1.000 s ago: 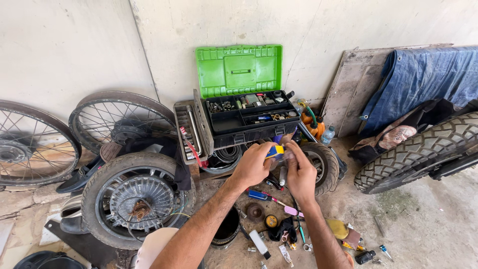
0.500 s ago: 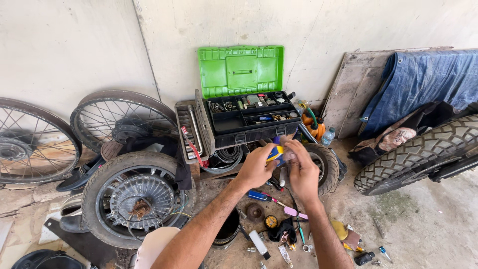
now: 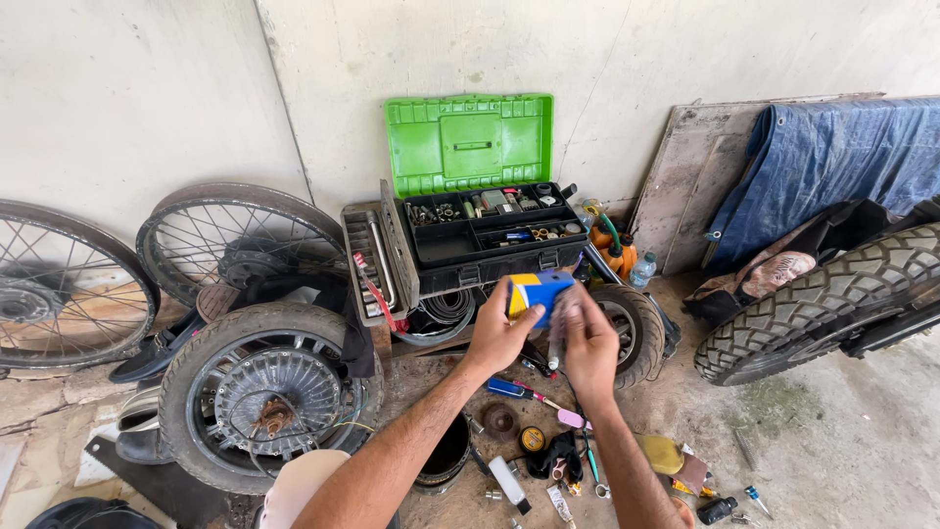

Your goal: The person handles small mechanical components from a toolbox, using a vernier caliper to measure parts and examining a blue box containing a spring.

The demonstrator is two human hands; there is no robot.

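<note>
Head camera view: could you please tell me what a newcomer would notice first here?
The bright green plastic toolbox lid stands open against the pale wall, centre. Just below it, the left hand holds a small blue and yellow box, the right hand beside it. A knobby black tyre lies at right; spoked wheels lean at left.

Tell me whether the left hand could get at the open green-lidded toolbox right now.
Probably not right away: the left hand is holding a small blue and yellow box. The black plastic toolbox with the green lid sits open just beyond it, nothing between, so the path itself looks free.
</note>
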